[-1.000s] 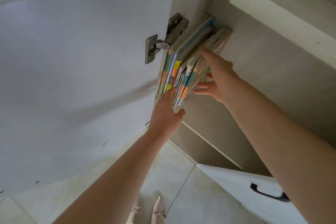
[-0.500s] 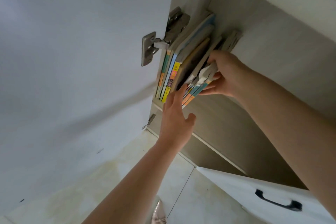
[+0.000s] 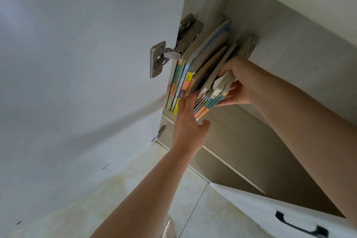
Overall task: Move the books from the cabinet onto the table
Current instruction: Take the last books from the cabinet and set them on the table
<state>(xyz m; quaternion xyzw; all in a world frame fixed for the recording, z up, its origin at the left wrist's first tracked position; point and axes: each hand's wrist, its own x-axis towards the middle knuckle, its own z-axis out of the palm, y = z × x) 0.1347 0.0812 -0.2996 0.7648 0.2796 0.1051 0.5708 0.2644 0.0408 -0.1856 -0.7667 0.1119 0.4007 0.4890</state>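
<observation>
Pale tiled floor (image 3: 193, 208) far below, stained yellow near the cabinet (image 3: 289, 48). White door (image 3: 77, 63) swung wide open on a metal hinge (image 3: 164, 58). Books (image 3: 195, 71) standing in a row on the cabinet shelf, leaning against the left wall. Right hand (image 3: 245, 81) wrapped around a small bunch of thin books (image 3: 214, 94), fingers (image 3: 226, 99) pinching them. Left hand (image 3: 190, 123) just beside, fingers spread, touching the spines. Lower door (image 3: 280, 216) with a black handle.

Glossy paper books (image 3: 204, 67), brushed-metal hinge (image 3: 170, 52).
</observation>
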